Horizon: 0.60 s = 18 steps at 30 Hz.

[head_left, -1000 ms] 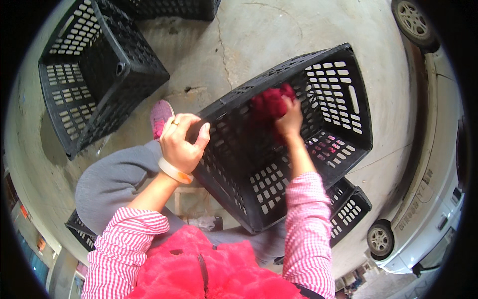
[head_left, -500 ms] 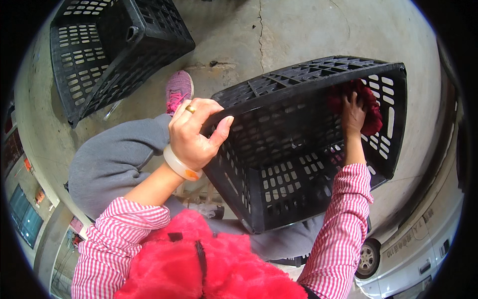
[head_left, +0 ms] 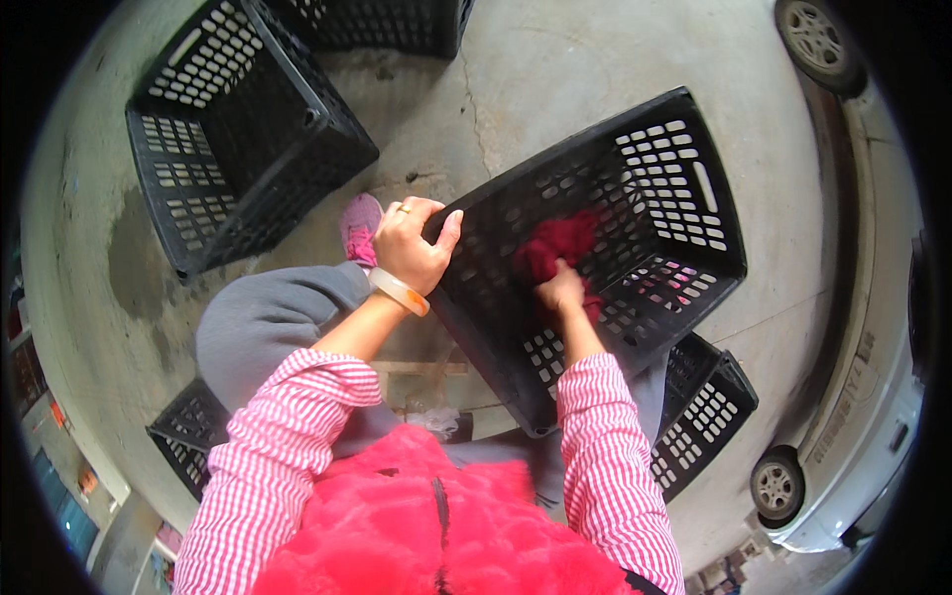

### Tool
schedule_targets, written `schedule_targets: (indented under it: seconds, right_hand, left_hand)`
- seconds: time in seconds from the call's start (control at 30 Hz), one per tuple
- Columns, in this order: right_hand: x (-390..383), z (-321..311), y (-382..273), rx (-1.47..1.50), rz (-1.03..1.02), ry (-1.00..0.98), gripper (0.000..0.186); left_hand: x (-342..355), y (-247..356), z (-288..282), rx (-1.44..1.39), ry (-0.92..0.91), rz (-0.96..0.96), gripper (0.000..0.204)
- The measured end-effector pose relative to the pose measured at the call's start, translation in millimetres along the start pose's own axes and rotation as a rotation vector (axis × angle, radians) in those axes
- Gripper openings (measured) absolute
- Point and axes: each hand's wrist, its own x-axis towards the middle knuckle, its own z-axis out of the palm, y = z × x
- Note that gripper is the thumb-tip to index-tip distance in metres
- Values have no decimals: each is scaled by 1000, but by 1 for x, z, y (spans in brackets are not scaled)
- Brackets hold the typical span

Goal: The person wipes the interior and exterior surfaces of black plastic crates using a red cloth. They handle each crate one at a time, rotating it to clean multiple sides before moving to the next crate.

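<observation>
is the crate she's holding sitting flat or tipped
Tipped. The black crate leans on the lap, its open top facing the camera; the left hand grips its rim while the right hand presses a red cloth inside.

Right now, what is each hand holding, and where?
Left hand grips the black crate by its near rim corner; right hand clutches the red cloth inside it.

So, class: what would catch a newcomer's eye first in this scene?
The big black crate tilted at centre, with the right hand pressing a red cloth against its inside. The left hand grips the crate's near rim. Another black crate sits on the concrete floor at upper left, and a white car stands at the right edge.
</observation>
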Motion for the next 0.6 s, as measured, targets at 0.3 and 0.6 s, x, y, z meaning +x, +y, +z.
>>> schedule_targets:
  seconds: [0.3, 0.6]
  right_hand:
    - [-145, -80, 4, 889, -321, 107, 55]
    - [-301, -90, 50, 1578, -391, 456, 60]
  left_hand:
    - [-11, 7, -35, 75, -215, 522, 37]
    - [-9, -15, -47, 560, -617, 1125, 39]
